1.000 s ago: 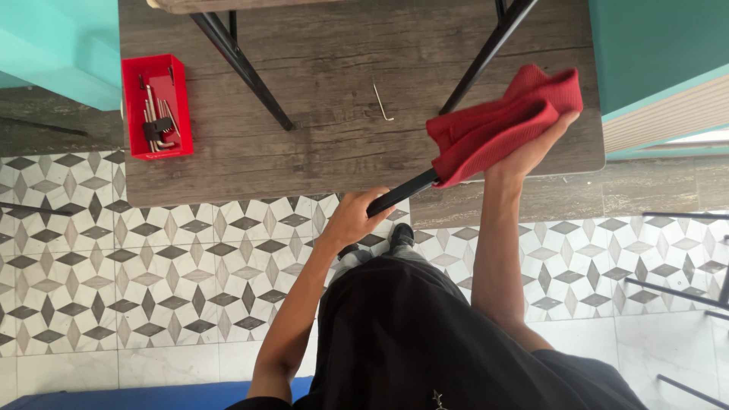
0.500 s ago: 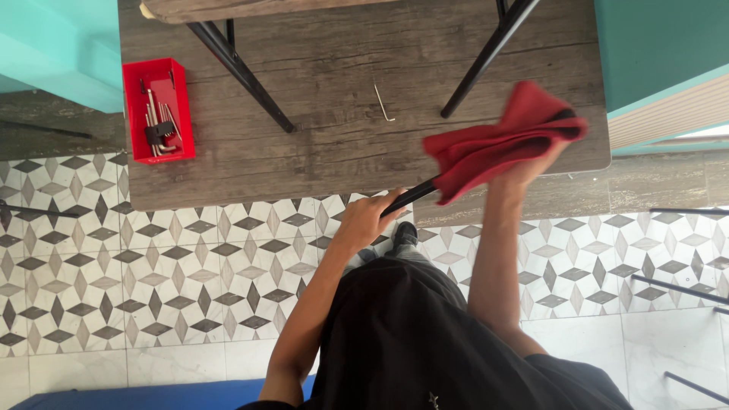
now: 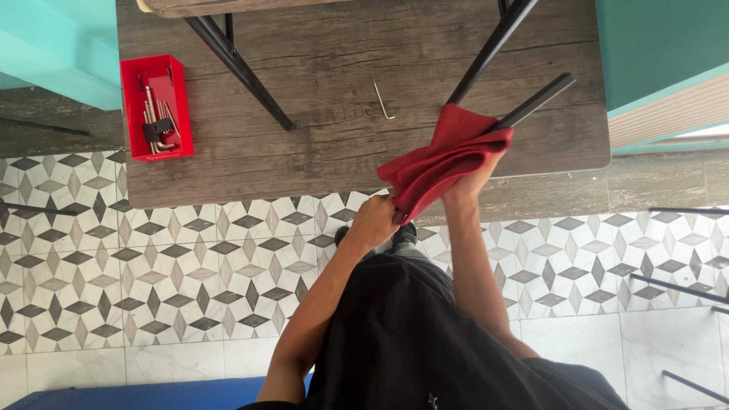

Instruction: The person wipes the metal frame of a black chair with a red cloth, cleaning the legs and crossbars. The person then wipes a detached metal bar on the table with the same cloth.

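My left hand (image 3: 373,222) grips the near end of a long black metal bar (image 3: 536,99) that slants up and to the right over the wooden table (image 3: 319,152). My right hand (image 3: 469,178) holds a red cloth (image 3: 437,163) wrapped around the middle of that bar, so the bar's middle is hidden. The bar's far end sticks out beyond the cloth at the upper right. The cloth's lower edge nearly touches my left hand.
A red tray (image 3: 157,106) of hex keys lies at the table's left end. One loose hex key (image 3: 382,100) lies mid-table. Two black legs (image 3: 237,64) (image 3: 492,45) slant down from a board at the top. Patterned floor tiles lie below; teal walls flank the table.
My right hand has slid the red cloth down the bar toward my left hand, uncovering the bar's far end. The left hand has kept its grip.
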